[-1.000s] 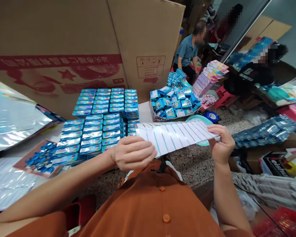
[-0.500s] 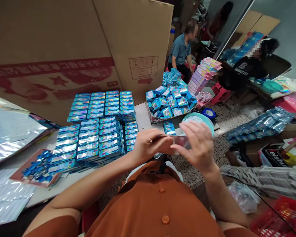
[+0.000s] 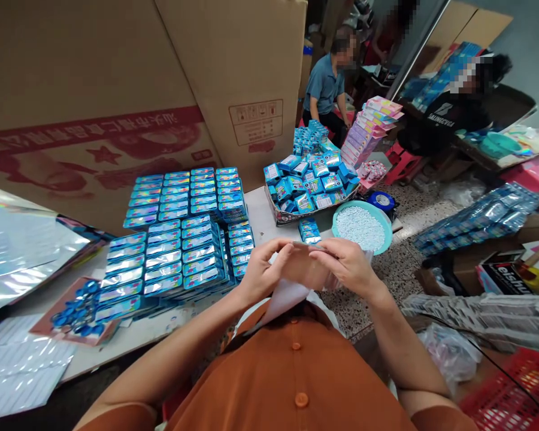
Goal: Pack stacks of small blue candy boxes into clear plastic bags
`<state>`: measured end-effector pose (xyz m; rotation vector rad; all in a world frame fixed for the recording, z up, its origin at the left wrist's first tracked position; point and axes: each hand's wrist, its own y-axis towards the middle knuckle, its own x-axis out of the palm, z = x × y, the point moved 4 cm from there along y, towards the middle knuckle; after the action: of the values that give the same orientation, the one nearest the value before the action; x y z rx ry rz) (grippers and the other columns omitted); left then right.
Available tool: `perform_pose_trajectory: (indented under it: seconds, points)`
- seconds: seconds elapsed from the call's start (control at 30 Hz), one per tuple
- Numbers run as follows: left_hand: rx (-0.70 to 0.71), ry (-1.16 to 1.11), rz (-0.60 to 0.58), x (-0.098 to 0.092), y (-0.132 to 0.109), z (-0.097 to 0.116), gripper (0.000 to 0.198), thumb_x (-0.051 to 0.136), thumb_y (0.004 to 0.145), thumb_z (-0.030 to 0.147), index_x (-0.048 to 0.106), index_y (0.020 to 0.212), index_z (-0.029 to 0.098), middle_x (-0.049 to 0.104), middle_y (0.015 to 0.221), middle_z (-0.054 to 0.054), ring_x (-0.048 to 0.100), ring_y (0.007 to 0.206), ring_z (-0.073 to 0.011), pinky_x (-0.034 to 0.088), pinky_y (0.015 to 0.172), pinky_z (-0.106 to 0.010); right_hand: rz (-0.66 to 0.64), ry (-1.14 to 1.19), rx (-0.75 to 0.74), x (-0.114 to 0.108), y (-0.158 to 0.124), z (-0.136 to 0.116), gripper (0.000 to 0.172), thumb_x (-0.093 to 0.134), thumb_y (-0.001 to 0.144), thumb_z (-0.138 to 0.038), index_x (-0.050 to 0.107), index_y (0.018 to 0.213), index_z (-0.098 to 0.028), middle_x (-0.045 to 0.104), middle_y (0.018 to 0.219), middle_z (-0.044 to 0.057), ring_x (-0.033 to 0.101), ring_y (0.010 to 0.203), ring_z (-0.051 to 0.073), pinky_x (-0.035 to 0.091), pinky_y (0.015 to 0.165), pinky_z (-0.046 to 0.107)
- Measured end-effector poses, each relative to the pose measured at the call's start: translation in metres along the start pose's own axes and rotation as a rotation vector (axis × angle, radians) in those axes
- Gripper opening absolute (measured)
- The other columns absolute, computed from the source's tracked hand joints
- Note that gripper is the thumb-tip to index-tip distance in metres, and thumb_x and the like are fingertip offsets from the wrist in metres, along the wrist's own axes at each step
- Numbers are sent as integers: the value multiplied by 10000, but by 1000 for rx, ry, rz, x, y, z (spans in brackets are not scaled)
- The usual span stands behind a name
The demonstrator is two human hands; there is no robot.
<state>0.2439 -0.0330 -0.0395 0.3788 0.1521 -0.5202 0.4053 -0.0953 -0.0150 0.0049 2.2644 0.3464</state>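
In front of my chest, a thin clear plastic bag [image 3: 309, 268] is stretched between both hands. My left hand [image 3: 266, 269] pinches its left end, with thumb and fingers closed along the top edge. The right end is gripped by my right hand [image 3: 348, 263], and loose film hangs beside those fingers. Below the bag a pale flap [image 3: 285, 299] hangs toward my shirt; whether it belongs to the bag I cannot tell. Just beyond my right hand is a turquoise bowl [image 3: 387, 234] of small white pellets. Small blue boxes [image 3: 309, 230] lie on the table past my fingers.
Stacks of shiny blue packs [image 3: 161, 254] fill the table's left side, near a pink tray [image 3: 87, 335] of blue rings. A carton [image 3: 291, 216] of blue boxes stands behind the bowl. Tall cardboard [image 3: 233, 72] blocks the far side. Two people sit at the back right.
My right hand has come down and left from above the bowl and now grips the bag. The bag is spread wider, and the pale flap shows below it.
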Motion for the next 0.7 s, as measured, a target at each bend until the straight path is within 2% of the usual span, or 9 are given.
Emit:
perform_pose_trajectory:
  seconds: [0.1,0.2,0.3,0.47,0.57,0.7]
  points:
    - [-51,-6,17,-3,1,1,270,524,894,348,695,826,151,678,741,-22,581,672,-113,440,633,-197,22,0,11,-1,3,1,275,478,941,-374,661,858,-186,658,762,19,577,720,135,407,671,253]
    - [-107,-31,48,-4,3,0,264,550,879,351,707,803,153,676,713,-12,570,639,-105,426,587,-183,144,-123,-38,-2,7,-4,255,509,928,-353,650,1044,-176,684,914,55,596,860,173,427,794,306]
    - [-125,-45,61,-4,5,3,262,552,876,350,720,812,159,687,727,-11,583,646,-109,437,587,-182,239,-281,-169,-2,11,-16,327,547,908,-305,598,1206,-183,667,1060,80,572,996,212,416,902,374]
    - [-81,40,87,-6,9,12,267,544,874,331,747,824,165,719,740,-19,623,643,-129,483,608,-193,363,-416,-292,-2,10,-36,297,565,881,-174,621,1172,-154,672,1015,89,584,949,216,472,832,366]
    - [-41,79,90,-3,14,11,275,539,875,335,756,867,166,727,744,-28,644,636,-141,506,593,-197,436,-445,-321,3,9,-35,285,556,879,-144,623,1157,-142,679,990,89,598,904,204,499,801,351]
    - [88,150,99,1,18,11,261,531,882,310,757,885,178,728,728,-29,648,602,-133,508,564,-182,530,-397,-339,9,8,-29,278,537,882,-117,627,1142,-156,687,971,85,628,879,187,538,769,324]
